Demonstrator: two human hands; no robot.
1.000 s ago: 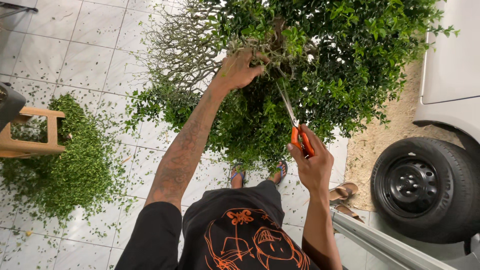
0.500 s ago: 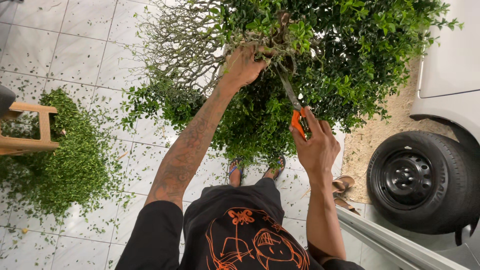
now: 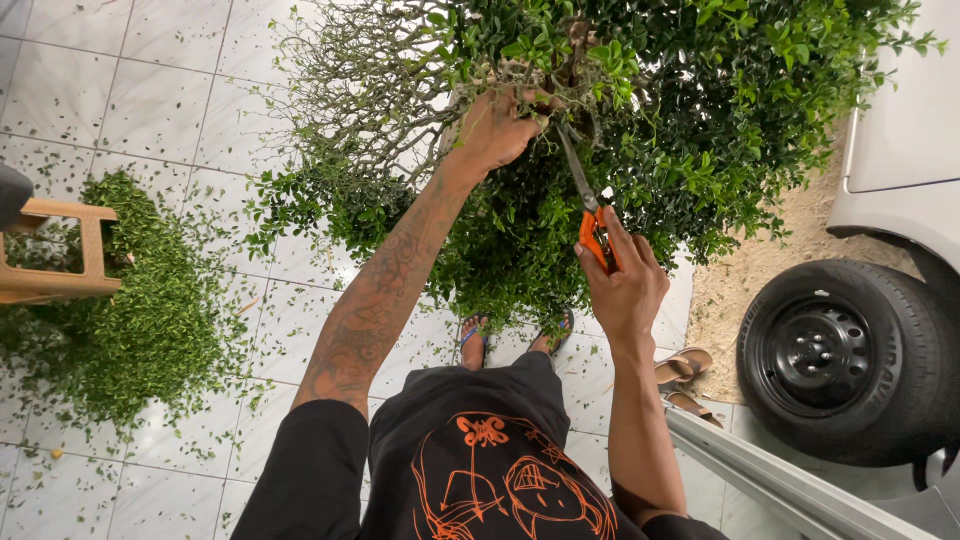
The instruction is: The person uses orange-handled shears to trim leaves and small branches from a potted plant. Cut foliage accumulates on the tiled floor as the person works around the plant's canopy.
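Head view, looking down. The bush [image 3: 620, 130] fills the upper centre and stands on the tiled floor [image 3: 130, 90], directly before the person. The left hand [image 3: 497, 128] lies within the bush's upper branches; the right hand [image 3: 622, 283] is lower and to its right, at the bush's near edge, holding shears [image 3: 583, 195] whose blades run up into the foliage just beside the left hand. A heap of clippings [image 3: 120, 310] lies on the floor at far left, around a wooden stool [image 3: 60, 250]. At right, a car tyre [image 3: 840, 360]; between it and the person's feet, a pair of sandals [image 3: 683, 380].
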